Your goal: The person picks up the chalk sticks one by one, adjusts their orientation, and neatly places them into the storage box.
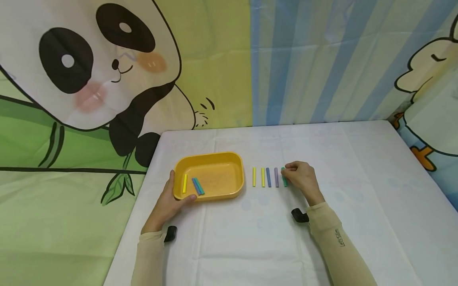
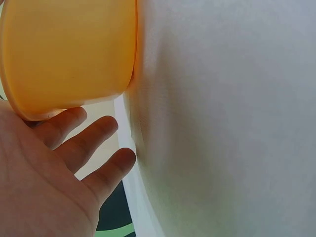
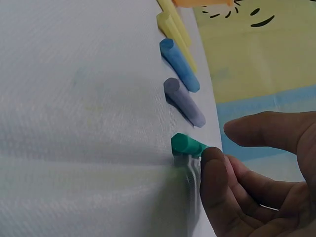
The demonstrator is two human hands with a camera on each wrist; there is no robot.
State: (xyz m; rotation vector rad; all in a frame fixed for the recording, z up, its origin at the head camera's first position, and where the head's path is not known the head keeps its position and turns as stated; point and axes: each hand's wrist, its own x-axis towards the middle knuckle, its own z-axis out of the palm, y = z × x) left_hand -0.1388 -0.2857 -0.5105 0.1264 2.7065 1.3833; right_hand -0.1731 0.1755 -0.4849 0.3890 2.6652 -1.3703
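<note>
My left hand [image 1: 166, 206] grips the yellow tray [image 1: 223, 174] by its left end, the thumb over the near rim and the other fingers along the side. Inside the tray lie a yellow chalk stick [image 1: 185, 184], a blue one [image 1: 196, 186] and a green one [image 1: 200, 186]. To the tray's right, several chalk sticks stand in a row on the cloth. At the row's right end, a fingertip of my right hand [image 1: 303, 180] touches a green chalk stick [image 3: 185, 144]. In the right wrist view another finger stays apart from it, leaving a gap.
Left of the green stick lie a purple chalk stick [image 1: 276, 177], a blue one [image 1: 269, 177] and two yellow ones, the nearer being this yellow stick [image 1: 262, 177]. A white cloth [image 1: 243, 242] covers the table. Behind it hangs a printed curtain [image 1: 222, 59] with a panda.
</note>
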